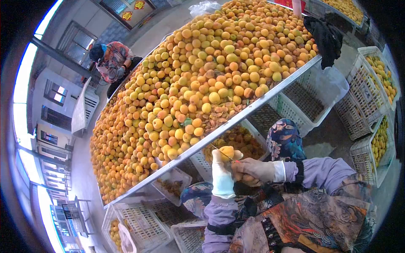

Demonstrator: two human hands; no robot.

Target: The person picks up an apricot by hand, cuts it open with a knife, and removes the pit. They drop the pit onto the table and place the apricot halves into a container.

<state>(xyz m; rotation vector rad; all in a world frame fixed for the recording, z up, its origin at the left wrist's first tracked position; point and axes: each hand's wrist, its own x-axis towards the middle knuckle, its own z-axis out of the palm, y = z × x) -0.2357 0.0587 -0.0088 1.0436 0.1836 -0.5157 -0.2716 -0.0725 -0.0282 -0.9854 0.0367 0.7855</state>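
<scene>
Far left: 1 white slatted plastic piece (82, 110), tilted. Next, 1 co-worker (113, 61), dark cap, patterned top, bent at the far edge of the tabletop (228, 132), which has a straight pale metal rim. Lower left: 1 white lattice crate (143, 223) with yellow fruit inside; 1 more white crate (190, 236) beside it, contents unclear. Middle: 1 big heap of apricot-like fruit (181, 90), too many to count; round, smooth, yellow to orange, some brownish, with flattened pieces near the rim. Under the rim, 2 white containers, a small one (185, 179) and a larger one (201, 162), both with soft orange-brown pieces.

Left hand (223, 168): forearm upright from below, white covering, thumb up; fingers pinching 1 yellow-orange fruit (226, 152), held just off the rim, above the larger container. 1 thin metal blade (214, 146) slants at this fruit; can't tell if it cuts in. Right hand (253, 168): forearm in from the right, white cuff, purple ribbed sleeve; fingers curled together around the handle end, mostly hidden.

Right: 1 white crate (291, 110) with clear plastic, 1 crumpled black cloth (324, 40) over the table corner. Far right: stacked white lattice crates (363, 90), fruit in the upper and lower ones; exact count unclear.
</scene>
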